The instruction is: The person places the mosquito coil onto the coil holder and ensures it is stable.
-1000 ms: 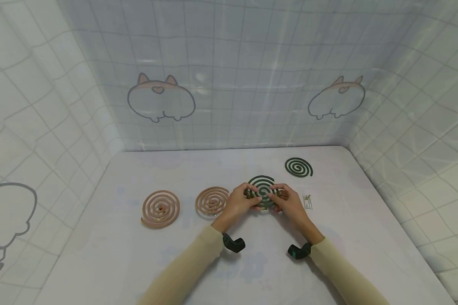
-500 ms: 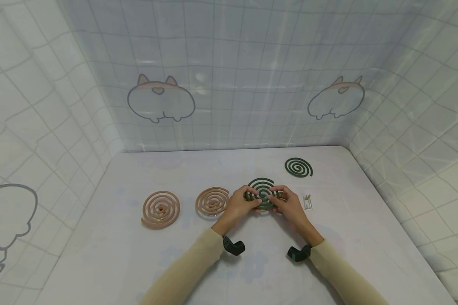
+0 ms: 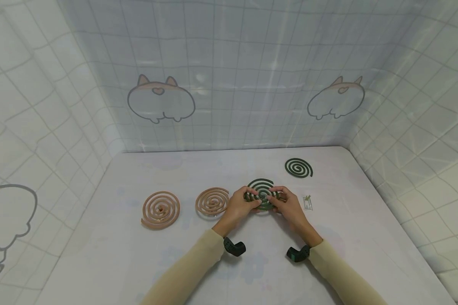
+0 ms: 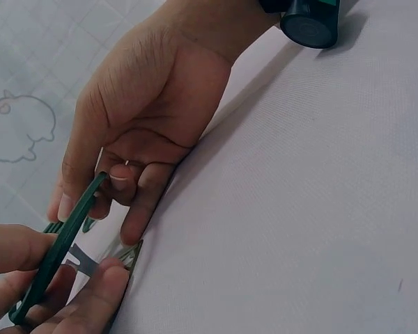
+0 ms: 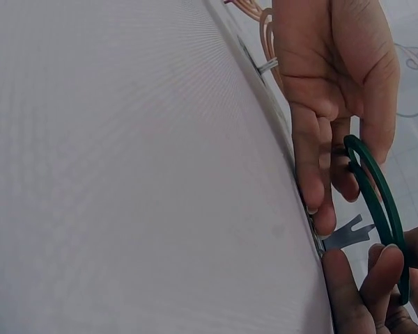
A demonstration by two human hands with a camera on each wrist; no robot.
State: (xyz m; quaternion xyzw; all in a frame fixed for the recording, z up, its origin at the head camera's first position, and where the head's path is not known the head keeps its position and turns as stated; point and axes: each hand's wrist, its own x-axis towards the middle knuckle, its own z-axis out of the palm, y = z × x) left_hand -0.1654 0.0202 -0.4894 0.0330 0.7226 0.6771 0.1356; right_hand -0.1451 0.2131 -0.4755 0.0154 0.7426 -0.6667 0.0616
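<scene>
In the head view, my left hand (image 3: 236, 206) and right hand (image 3: 292, 210) hold a green mosquito coil (image 3: 263, 196) from opposite sides. Thumbs and forefingers pinch its rings near the middle. Under the coil stands a small grey metal coil stand; its forked prong (image 4: 83, 261) points up toward the coil in the left wrist view. Both wrist views show the coil edge-on, tilted over the prong (image 5: 350, 234). Lower fingers of both hands stay down by the stand's base at the tabletop. From above, the hands and coil hide this stand.
To the left lie two brown mosquito coils, one nearer the hands (image 3: 212, 202) and one farther out (image 3: 161, 209). A second green coil (image 3: 298, 168) lies at the back right. Another small metal stand (image 3: 308, 203) is just right of my right hand. Patterned curtains (image 3: 233, 84) enclose the table.
Both hands and the green coil have moved slightly down the head view, toward me. A bit of stand seen below the coil earlier is now hidden. The other coils stay put.
</scene>
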